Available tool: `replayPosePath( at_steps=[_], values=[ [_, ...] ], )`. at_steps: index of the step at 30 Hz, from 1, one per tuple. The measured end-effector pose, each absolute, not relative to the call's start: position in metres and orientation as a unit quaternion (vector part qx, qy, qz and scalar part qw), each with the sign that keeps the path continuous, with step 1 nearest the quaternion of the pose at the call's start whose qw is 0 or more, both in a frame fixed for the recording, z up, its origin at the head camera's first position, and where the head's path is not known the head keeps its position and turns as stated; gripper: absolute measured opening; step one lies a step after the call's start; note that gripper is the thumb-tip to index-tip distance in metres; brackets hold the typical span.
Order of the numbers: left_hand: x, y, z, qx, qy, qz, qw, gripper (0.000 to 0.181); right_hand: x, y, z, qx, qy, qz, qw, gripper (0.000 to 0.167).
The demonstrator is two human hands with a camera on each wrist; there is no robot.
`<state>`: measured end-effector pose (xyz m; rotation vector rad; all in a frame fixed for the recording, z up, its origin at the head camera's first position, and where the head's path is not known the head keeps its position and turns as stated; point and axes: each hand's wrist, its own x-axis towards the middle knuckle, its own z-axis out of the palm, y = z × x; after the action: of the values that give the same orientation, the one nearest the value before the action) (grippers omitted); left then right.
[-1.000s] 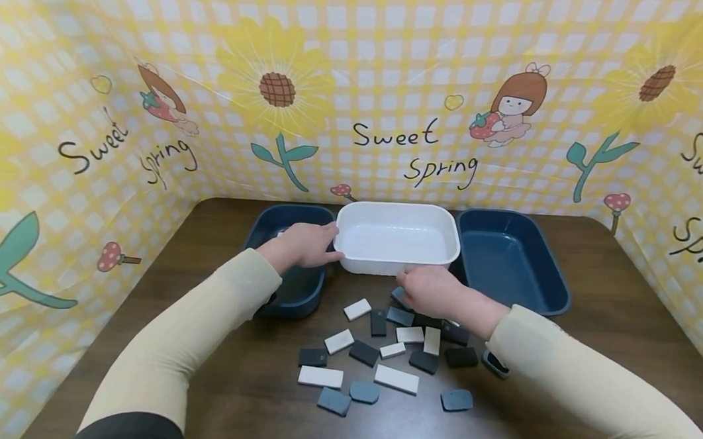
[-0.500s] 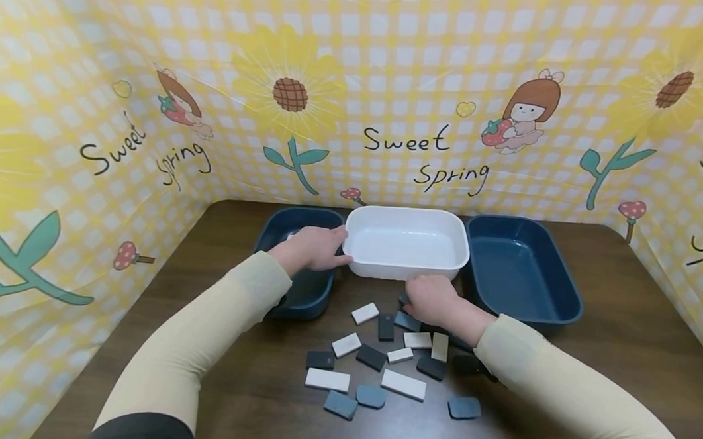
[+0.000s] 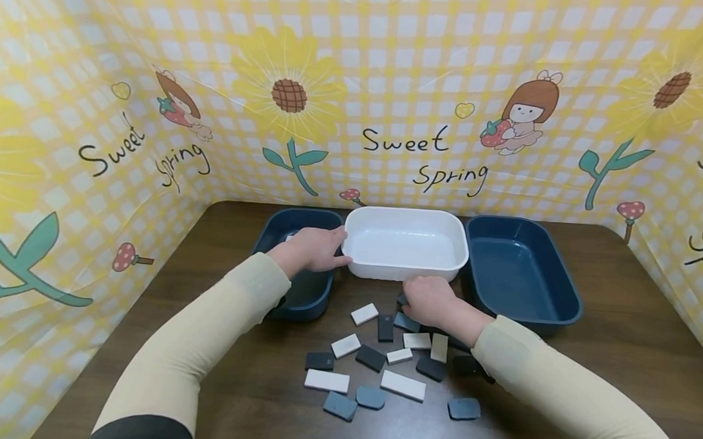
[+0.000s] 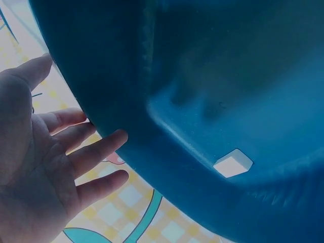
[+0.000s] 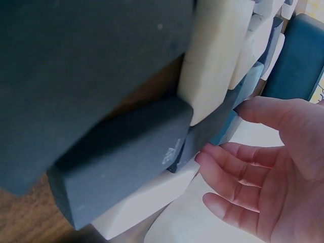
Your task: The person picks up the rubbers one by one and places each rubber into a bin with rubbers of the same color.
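Note:
My left hand (image 3: 315, 249) reaches over the left blue bin (image 3: 306, 308), its fingers extended and touching the left end of the white bin (image 3: 406, 249). In the left wrist view, those fingers (image 4: 96, 154) spread along the blue rim, and a small white block (image 4: 234, 163) lies inside that bin. At the white bin's front wall, my right hand (image 3: 432, 302) bends down over the blocks. Its thumb and fingertips pinch a slate-blue block (image 5: 226, 129), partly hidden. Dark blocks (image 5: 126, 152) and white blocks (image 5: 212, 55) fill the near part of the right wrist view.
Loose white blocks (image 3: 403, 386), black blocks (image 3: 371, 358) and slate-blue blocks (image 3: 340, 405) lie scattered on the brown table (image 3: 247, 386). A second blue bin (image 3: 518, 275) stands right of the white one. Patterned cloth (image 3: 335, 66) hangs behind and at the sides.
The view shifted slightly. My right forearm moved left and covers a slate-blue block at the right; that hand settled lower over the blocks. The left hand stays at the white bin.

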<state>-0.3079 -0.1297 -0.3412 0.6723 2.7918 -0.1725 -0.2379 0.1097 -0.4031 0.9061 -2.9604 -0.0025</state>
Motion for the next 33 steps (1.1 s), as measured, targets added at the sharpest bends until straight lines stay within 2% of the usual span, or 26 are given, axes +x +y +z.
replayPosePath(
  at_steps=[7, 21, 27, 33],
  values=[
    [-0.306, -0.132, -0.341, 0.224, 0.964, -0.041, 0.139, 0.076, -0.232, 0.114, -0.394, 0.306, -0.951, 0.022, 0.026, 0.025],
    [-0.310, -0.130, -0.337, 0.220, 0.962, -0.056, 0.151, 0.075, -0.203, 0.151, -0.347, 0.290, -0.956, 0.017, 0.023, 0.024],
    [-0.311, -0.122, -0.336, 0.212, 0.965, -0.058, 0.142, 0.074, -0.205, 0.176, -0.326, 0.260, -0.965, 0.003, 0.029, 0.025],
    [-0.309, -0.093, -0.337, 0.229, 0.964, -0.071, 0.116, 0.074, -0.218, 0.199, -0.307, 0.211, -0.977, 0.004, 0.030, 0.025]
  ],
)
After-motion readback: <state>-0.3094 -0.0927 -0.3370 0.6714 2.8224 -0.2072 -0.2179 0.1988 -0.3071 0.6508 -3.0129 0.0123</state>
